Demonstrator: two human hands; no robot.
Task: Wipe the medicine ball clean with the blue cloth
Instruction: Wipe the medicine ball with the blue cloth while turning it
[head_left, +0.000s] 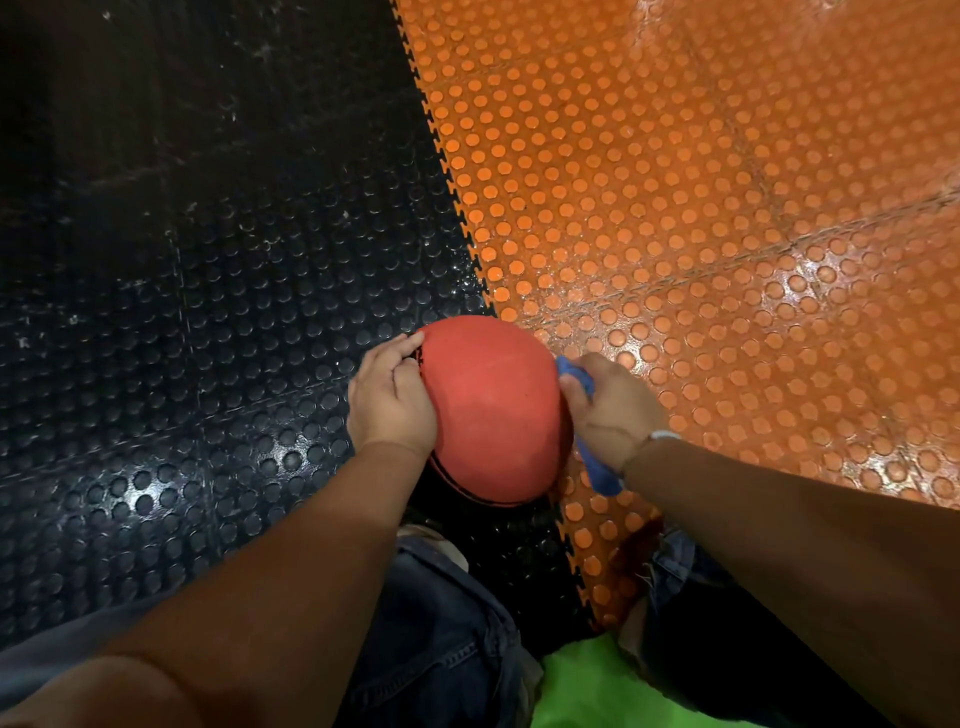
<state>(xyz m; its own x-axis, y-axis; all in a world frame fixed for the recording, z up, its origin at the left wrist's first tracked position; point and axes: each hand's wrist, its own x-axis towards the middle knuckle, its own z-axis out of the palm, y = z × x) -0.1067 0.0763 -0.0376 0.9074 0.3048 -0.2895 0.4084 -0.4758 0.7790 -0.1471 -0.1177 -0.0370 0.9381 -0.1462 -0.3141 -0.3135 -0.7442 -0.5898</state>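
Note:
A red medicine ball (493, 410) with a black seam line sits low in the middle of the head view, between my two hands, over the joint of the floor mats. My left hand (389, 400) presses flat against the ball's left side, fingers curled over its top edge. My right hand (613, 410) is closed on a bunched blue cloth (597, 473) and holds it against the ball's right side. The cloth shows above the fingers and hangs down below the wrist. The ball's underside is hidden.
The floor is studded rubber matting, black (182, 312) on the left and orange (727, 208) on the right, joined by a toothed seam. My knees in blue jeans (441, 623) are below the ball, with a bright green patch (587, 686) at the bottom.

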